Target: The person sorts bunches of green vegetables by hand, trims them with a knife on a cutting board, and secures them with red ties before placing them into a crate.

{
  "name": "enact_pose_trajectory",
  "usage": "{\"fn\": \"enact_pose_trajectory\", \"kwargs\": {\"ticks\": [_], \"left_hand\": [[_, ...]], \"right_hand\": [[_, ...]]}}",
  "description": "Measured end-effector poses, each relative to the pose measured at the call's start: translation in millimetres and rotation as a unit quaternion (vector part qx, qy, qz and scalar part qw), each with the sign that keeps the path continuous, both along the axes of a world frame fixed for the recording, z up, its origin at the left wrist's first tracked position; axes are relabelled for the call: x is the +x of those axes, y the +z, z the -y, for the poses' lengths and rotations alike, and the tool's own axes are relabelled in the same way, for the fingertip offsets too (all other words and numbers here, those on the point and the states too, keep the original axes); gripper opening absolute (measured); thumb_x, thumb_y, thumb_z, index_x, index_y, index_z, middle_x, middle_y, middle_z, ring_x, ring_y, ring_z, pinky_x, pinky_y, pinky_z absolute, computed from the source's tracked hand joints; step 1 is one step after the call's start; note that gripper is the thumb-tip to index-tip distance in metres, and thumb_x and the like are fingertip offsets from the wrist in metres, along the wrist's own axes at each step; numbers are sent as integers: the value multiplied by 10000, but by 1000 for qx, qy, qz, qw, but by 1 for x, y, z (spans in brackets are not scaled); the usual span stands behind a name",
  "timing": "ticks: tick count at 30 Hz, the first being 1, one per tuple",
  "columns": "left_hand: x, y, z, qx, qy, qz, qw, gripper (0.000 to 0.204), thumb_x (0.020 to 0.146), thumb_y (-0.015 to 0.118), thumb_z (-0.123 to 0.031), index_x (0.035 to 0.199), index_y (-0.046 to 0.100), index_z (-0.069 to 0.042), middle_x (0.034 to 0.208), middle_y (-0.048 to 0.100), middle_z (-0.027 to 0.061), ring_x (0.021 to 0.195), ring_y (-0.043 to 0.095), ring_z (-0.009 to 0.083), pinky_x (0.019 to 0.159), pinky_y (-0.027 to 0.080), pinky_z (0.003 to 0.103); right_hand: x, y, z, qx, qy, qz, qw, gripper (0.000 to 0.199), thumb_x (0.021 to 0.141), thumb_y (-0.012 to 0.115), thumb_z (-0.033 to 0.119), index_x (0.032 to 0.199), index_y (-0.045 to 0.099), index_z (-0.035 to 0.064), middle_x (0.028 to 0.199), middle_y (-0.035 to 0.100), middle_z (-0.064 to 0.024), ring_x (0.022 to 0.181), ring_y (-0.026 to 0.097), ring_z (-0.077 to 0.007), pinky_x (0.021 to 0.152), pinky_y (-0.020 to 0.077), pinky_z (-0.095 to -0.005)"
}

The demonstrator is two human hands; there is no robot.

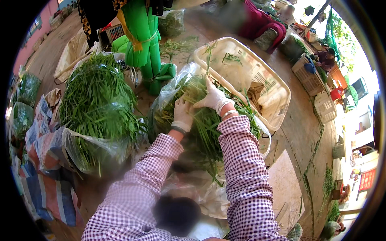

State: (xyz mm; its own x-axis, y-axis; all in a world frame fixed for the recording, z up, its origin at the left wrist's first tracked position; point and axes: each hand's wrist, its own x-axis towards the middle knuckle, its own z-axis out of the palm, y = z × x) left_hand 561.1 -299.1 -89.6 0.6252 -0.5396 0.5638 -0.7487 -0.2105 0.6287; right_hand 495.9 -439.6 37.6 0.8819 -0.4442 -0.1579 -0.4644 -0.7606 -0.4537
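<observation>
Both my hands wear thin whitish gloves and work in a heap of long-leaved greens (203, 134) in front of me. My left hand (183, 113) has its fingers curled into the stems on the near left side of the heap. Just right of it, my right hand (214, 97) is wrapped round a clump of the greens, thumb toward the left hand and a finger pointing up; some fingertips are hidden by leaves. A clear plastic bag (171, 91) lines the left side of the heap. Long leaves hang down between my forearms.
A large cream plastic basket (277, 86) stands tilted behind the heap. Left is another bagged pile of greens (98, 104), beside a striped woven sack (50, 188). Someone in green trousers or boots (146, 44) stands ahead. Another person (325, 60) is near crates (307, 76) far right.
</observation>
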Motion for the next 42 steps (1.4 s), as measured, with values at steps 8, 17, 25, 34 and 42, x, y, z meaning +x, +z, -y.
{"fn": "enact_pose_trajectory", "kwargs": {"ticks": [8,17,25,34,42], "left_hand": [[-1,-5,-5,-37,6,-24,999,450,865,595,-117,1308,523,-83,1310,527,161,1169,468,394,1036,386,461],[8,-6,-2,4,-11,-18,1000,457,916,600,-205,1363,538,-133,1353,493,161,1212,442,380,1069,354,446],[-70,40,-34,-113,-30,-244,963,779,825,742,-183,1452,327,22,1383,438,198,1221,442,317,1048,362,435],[-78,45,-4,-70,-23,-388,919,374,773,747,-99,1092,587,12,775,564,26,669,494,114,638,455,259],[-104,28,1,-278,-75,-477,830,323,850,655,-14,1153,546,4,1030,586,48,928,559,152,821,457,280]], "right_hand": [[-2,-17,-11,-75,-100,133,983,569,637,813,324,1130,659,86,923,706,-166,900,674,-332,852,524,-398],[-37,-34,28,267,-64,399,875,496,739,769,-44,1195,581,6,1087,673,-30,959,630,-120,860,519,-263],[-42,-48,25,175,-116,406,889,445,678,812,111,1077,624,53,974,704,-39,869,659,-132,829,523,-274],[-62,-13,3,151,-56,401,902,513,652,839,92,1105,608,31,997,687,-61,888,645,-141,818,534,-291],[-93,20,-20,-83,-28,314,945,784,584,891,285,1233,556,0,1077,662,-190,998,654,-283,884,525,-361]]}}
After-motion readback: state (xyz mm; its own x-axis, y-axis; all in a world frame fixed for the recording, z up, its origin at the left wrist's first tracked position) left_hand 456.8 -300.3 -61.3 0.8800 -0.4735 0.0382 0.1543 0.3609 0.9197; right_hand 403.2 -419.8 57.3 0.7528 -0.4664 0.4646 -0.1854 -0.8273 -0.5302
